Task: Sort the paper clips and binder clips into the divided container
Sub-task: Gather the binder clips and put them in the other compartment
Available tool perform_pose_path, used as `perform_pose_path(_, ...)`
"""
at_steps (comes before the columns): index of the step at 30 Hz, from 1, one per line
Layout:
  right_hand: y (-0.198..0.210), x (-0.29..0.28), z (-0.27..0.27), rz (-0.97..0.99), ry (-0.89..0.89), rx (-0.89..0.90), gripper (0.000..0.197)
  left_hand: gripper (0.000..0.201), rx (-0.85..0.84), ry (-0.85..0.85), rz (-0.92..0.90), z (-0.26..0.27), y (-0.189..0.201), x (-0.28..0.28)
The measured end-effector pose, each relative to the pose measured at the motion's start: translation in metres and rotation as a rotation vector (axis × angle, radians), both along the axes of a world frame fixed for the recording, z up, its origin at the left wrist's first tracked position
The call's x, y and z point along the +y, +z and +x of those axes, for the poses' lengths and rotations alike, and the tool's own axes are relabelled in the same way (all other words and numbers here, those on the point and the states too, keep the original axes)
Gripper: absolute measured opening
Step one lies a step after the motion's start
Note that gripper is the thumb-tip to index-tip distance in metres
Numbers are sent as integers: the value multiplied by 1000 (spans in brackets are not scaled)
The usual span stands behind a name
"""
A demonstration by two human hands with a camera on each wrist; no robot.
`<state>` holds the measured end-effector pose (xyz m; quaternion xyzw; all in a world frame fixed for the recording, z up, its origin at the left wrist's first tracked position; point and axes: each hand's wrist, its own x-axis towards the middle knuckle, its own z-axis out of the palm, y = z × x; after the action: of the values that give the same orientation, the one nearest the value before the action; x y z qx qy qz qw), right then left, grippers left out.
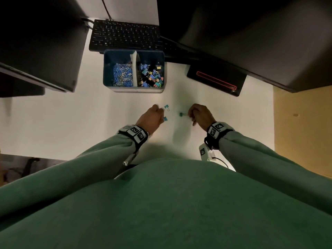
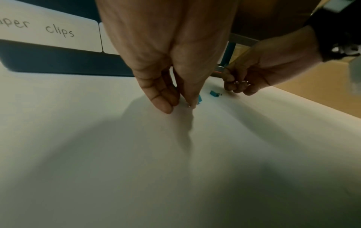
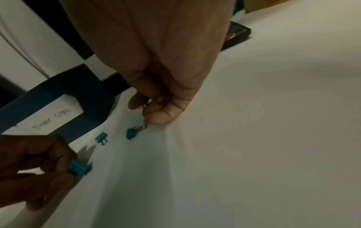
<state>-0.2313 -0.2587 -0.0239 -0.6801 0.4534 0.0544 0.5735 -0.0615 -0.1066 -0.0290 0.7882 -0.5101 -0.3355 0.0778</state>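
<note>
Head view: both hands low, fingers pinching clips.

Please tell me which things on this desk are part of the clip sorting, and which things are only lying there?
Part of the job:
- divided container, paper clips left, binder clips right
- loose binder clip on the table
- binder clip in left hand
- binder clip held by right hand

Only lying there:
- keyboard
- black device

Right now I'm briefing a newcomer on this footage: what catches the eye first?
The blue divided container beyond the hands: paper clips left, binder clips right. Nearer, each hand pinches a blue clip on the white desk: left hand, right hand.
</note>
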Motion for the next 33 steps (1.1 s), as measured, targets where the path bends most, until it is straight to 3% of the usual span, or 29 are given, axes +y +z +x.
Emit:
perform_pose_path(2, -2, -2, -6, -69, 23, 42, 19, 10, 69, 27, -46, 1, 1, 0)
perform_pose_path(4, -2, 1, -11, -212, 184, 103, 14, 9, 123, 79, -73, 4, 3, 1)
perform_pose_path(6, -1, 6, -10, -327, 387, 136, 35, 34, 115, 119, -133, 4, 4, -1)
perform_pose_path(8, -3, 12, -2, -384, 501, 156, 47, 45, 75, 116, -167, 3, 7, -6)
perform_pose_path(13, -8, 16, 21, -475, 590, 246, 34, 29, -39, 91, -90, 2, 9, -26)
perform_pose_path(20, -6, 16, 16, -340, 435, 233, 28, 34, -63, -7, 5, 4, 4, -37)
perform_pose_path(26, 9, 12, 21, 55, 81, 23, 8, 14, 18, 76, -40, 9, 16, -30)
perform_pose_path(31, 39, 9, 59, -74, 115, -69, 13, 10, 95, 287, -271, 21, 55, -23)
perform_pose_path(33, 58, 6, 89, -122, 74, -148, 5, 8, 70, 361, -352, 36, 74, -31)
